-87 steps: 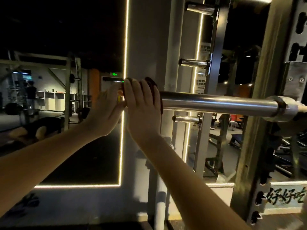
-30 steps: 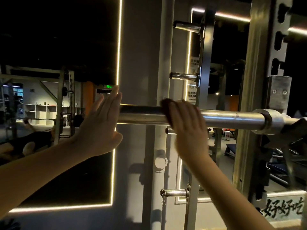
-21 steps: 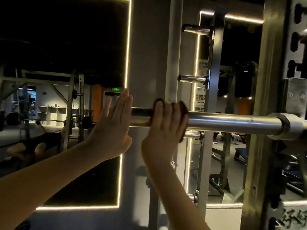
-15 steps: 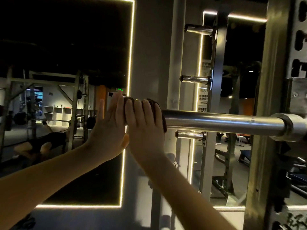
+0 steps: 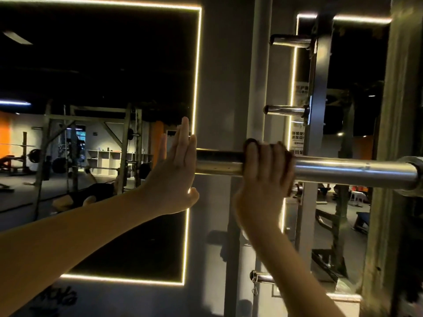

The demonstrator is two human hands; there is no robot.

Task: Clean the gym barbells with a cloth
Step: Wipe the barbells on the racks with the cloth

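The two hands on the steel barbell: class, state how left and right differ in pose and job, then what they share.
The left hand is flat, fingers straight, pointing up; the right hand curls over the shiny steel barbell. The left hand holds nothing, at the bar's end; the right hand grips a dark cloth further along. Both are bare, at one bar.

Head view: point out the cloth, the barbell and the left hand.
cloth (image 5: 245, 156): head view, its dark left edge wrapped on the bar.
barbell (image 5: 343, 170): head view, bare shiny stretch right of the cloth.
left hand (image 5: 176, 175): head view, back of the hand.
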